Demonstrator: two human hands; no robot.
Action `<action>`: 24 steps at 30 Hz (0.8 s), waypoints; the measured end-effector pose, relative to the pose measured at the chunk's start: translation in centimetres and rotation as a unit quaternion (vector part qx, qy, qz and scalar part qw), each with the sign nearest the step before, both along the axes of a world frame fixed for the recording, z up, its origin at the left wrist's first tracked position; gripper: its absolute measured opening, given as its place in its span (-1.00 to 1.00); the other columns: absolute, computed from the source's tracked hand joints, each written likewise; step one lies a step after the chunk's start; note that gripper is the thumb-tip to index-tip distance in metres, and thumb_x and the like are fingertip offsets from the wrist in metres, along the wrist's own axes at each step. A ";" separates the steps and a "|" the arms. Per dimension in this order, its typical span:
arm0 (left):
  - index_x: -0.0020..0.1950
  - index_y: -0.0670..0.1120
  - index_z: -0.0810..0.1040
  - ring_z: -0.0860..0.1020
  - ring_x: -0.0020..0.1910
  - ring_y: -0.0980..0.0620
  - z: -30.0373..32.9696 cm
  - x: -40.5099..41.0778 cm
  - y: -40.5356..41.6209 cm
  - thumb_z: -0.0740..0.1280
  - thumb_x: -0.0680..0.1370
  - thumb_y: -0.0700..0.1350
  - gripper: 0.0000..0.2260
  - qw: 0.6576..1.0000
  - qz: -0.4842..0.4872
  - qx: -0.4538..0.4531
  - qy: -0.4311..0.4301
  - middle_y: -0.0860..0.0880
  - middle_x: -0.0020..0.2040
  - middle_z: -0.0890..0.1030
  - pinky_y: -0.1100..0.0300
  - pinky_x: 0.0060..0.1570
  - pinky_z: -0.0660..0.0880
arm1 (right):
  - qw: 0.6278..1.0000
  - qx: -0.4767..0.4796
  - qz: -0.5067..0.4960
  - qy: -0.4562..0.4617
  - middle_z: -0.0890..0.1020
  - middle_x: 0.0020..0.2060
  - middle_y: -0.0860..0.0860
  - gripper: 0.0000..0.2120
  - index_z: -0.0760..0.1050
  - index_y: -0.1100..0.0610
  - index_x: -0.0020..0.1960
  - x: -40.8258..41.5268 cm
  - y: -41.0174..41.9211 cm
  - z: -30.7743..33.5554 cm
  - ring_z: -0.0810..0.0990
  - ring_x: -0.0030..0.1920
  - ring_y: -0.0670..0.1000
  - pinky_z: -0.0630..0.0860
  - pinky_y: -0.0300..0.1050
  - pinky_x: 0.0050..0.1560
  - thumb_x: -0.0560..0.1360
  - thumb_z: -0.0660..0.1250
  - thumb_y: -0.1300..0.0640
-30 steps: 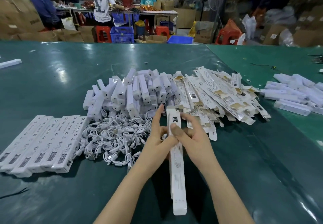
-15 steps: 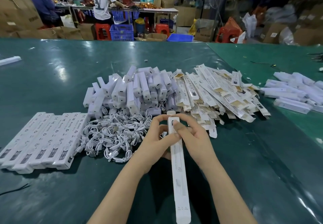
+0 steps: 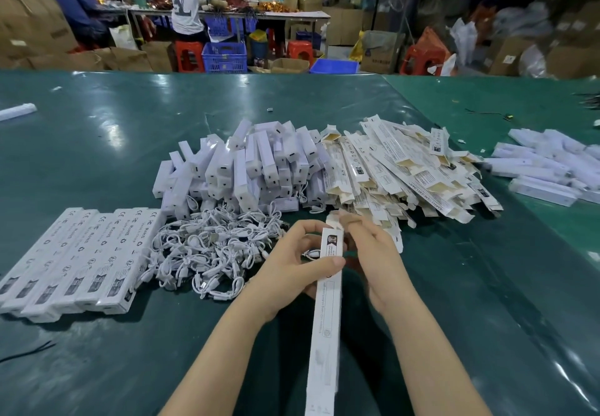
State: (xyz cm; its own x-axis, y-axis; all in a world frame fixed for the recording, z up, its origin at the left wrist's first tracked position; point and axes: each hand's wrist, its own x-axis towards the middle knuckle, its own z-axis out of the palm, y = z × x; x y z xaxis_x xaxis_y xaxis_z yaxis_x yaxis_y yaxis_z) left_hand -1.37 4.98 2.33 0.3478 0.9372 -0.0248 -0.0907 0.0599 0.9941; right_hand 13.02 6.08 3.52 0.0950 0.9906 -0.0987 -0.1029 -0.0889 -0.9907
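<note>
Two hands hold one long white box (image 3: 324,334) over the green table (image 3: 97,143), at the near centre of the view. The box runs lengthwise, with its near end toward the person and its far end toward the piles. Whether the near end rests on the table cannot be told.

Left hand (image 3: 292,263): it grips the box close to the far end. The thumb lies across the printed top face and the fingers curl round the left side.

Right hand (image 3: 373,253): it is on the right side of the far end. Its fingers are bent round the end of the box, with the fingertips at the end flap (image 3: 334,219). The flap stands raised and is not tucked in. This hand is blurred, so the exact finger contact cannot be told.

Surroundings on the table:
- A tangle of white cables (image 3: 214,253) lies just left of the left hand.
- A heap of white units (image 3: 246,162) lies beyond the cables and touches them.
- A heap of flat cartons (image 3: 399,172) lies beyond the right hand, against the units.
- A row of packed boxes (image 3: 74,260) lies side by side at the left, touching the cables.
- More white boxes (image 3: 545,169) lie at the far right, apart from the cartons.
</note>
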 end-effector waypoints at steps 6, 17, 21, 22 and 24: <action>0.24 0.07 0.34 0.64 -0.24 0.00 -0.1 0.1 0.1 0.51 0.38 -0.10 -0.48 1.000 -0.002 0.006 0.009 -0.04 0.09 0.65 0.06 -0.29 0.59 | 1.000 0.028 0.003 -0.011 0.71 -0.19 -0.14 -0.74 0.67 -0.19 -0.19 0.3 -0.3 0.5 0.62 -0.19 -0.15 0.56 -0.09 -0.02 0.54 0.34 0.12; 0.13 0.24 0.48 0.64 -0.23 0.06 -0.2 -0.2 0.1 0.51 0.37 0.00 -0.60 0.999 -0.008 0.044 0.020 0.12 0.02 0.66 0.08 -0.27 0.60 | 0.996 -0.021 0.053 0.069 0.68 -0.22 -0.03 -0.82 0.66 -0.09 -0.01 0.6 -0.1 0.3 0.57 -0.19 -0.06 0.48 -0.08 -0.10 0.54 0.33 0.15; 0.15 0.14 0.50 0.64 -0.23 0.06 -0.5 0.0 0.3 0.51 0.37 -0.03 -0.61 0.999 0.015 0.040 0.018 0.03 0.03 0.64 0.10 -0.27 0.61 | 0.999 -0.003 -0.003 0.048 0.67 -0.29 -0.09 -0.86 0.51 -0.01 0.07 0.2 0.1 -0.3 0.61 -0.26 -0.11 0.52 -0.14 -0.16 0.52 0.36 0.12; 0.16 0.11 0.49 0.63 -0.26 0.08 -0.5 0.0 0.3 0.49 0.39 -0.06 -0.62 0.999 0.025 0.038 0.016 0.01 0.02 0.63 0.14 -0.31 0.58 | 0.999 0.035 -0.014 -0.014 0.67 -0.27 -0.14 -0.91 0.52 -0.03 0.01 0.0 0.1 -0.6 0.61 -0.23 -0.16 0.52 -0.22 -0.15 0.52 0.38 0.07; 0.17 0.07 0.47 0.62 -0.29 0.08 -0.5 -0.2 0.4 0.47 0.40 -0.07 -0.62 0.998 0.045 0.034 0.014 0.03 0.00 0.63 0.15 -0.35 0.57 | 0.988 0.101 0.001 -0.119 0.63 -0.23 -0.26 -0.96 0.53 -0.10 -0.10 -0.4 -0.2 -0.8 0.57 -0.23 -0.27 0.45 -0.41 -0.22 0.52 0.37 0.01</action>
State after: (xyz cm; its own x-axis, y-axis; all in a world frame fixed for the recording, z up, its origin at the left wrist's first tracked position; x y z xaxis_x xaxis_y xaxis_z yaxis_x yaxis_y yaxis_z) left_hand -1.53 5.37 1.83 0.2620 0.9646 0.0305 -0.0640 -0.0142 0.9978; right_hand 12.58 5.92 2.67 0.0889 0.9881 0.1254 0.1356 0.1127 -0.9843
